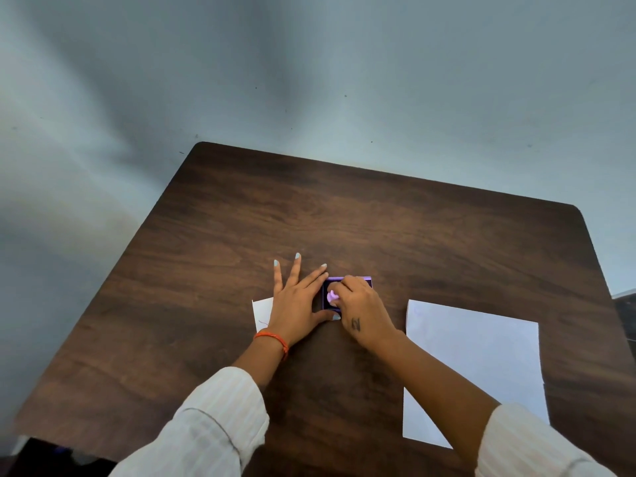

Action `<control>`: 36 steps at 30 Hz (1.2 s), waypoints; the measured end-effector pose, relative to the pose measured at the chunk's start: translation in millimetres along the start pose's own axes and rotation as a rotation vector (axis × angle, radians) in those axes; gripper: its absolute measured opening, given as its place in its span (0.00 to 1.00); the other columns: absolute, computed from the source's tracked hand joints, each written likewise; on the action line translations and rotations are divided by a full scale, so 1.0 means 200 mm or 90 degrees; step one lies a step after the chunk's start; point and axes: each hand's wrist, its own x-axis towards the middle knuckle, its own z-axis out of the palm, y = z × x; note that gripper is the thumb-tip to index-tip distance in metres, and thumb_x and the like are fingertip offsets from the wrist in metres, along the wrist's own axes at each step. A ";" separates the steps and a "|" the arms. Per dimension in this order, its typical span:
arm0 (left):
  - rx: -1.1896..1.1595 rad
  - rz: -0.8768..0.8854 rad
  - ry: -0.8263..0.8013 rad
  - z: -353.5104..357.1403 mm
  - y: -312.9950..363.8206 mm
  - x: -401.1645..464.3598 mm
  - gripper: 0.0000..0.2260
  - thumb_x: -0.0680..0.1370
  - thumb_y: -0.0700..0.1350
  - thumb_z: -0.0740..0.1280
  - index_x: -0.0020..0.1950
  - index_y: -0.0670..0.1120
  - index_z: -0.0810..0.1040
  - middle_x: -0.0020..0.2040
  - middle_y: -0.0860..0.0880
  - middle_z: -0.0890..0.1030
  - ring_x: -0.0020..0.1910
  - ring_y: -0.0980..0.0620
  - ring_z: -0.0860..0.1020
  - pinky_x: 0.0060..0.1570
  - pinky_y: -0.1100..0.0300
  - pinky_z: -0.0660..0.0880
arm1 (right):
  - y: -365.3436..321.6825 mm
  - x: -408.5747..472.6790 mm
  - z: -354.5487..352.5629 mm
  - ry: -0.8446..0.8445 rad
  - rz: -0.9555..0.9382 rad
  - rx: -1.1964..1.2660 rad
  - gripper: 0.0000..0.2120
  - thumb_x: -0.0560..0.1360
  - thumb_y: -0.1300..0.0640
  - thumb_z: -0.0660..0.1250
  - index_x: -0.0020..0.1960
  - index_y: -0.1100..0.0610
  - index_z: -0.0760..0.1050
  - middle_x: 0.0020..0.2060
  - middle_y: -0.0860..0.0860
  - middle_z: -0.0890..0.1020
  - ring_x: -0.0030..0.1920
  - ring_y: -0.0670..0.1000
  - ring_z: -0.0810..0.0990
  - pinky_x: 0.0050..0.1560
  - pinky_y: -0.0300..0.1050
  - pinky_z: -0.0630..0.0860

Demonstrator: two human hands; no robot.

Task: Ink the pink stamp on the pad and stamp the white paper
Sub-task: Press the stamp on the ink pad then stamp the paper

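Observation:
A small purple ink pad (330, 279) lies near the middle of the dark wooden table (378, 228). My right hand (361, 309) grips the pink stamp (332, 296) from above and holds it down on the pad's dark surface. My left hand (296, 297) lies flat on the table, fingers spread, its index finger and thumb against the pad's left and front sides. A large sheet of white paper (475, 370) lies to the right of the pad, partly under my right forearm.
A smaller white sheet (262, 313) pokes out from under my left hand. The table's far edge borders a pale wall. A dark object (624, 311) sits past the table's right edge.

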 end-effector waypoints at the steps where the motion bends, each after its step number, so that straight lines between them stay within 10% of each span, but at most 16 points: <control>1: -0.004 0.000 0.000 -0.01 0.00 0.00 0.35 0.70 0.65 0.63 0.72 0.51 0.60 0.75 0.55 0.61 0.73 0.52 0.36 0.62 0.49 0.18 | 0.00 0.02 -0.02 -0.001 0.021 0.032 0.12 0.69 0.61 0.70 0.52 0.61 0.77 0.48 0.59 0.82 0.49 0.57 0.79 0.50 0.49 0.76; 27: -0.068 -0.009 0.007 0.00 -0.01 0.00 0.31 0.70 0.61 0.65 0.71 0.53 0.62 0.74 0.56 0.62 0.73 0.49 0.35 0.67 0.43 0.25 | -0.04 0.07 0.02 0.005 0.010 -0.059 0.23 0.62 0.61 0.76 0.55 0.62 0.73 0.50 0.59 0.80 0.51 0.57 0.77 0.50 0.50 0.76; 36: 0.001 -0.010 -0.018 -0.03 0.02 -0.01 0.35 0.69 0.65 0.64 0.72 0.53 0.60 0.75 0.55 0.61 0.73 0.50 0.34 0.60 0.51 0.16 | 0.03 0.06 -0.11 0.038 0.102 0.103 0.07 0.72 0.62 0.66 0.49 0.60 0.77 0.45 0.59 0.81 0.46 0.56 0.77 0.46 0.47 0.73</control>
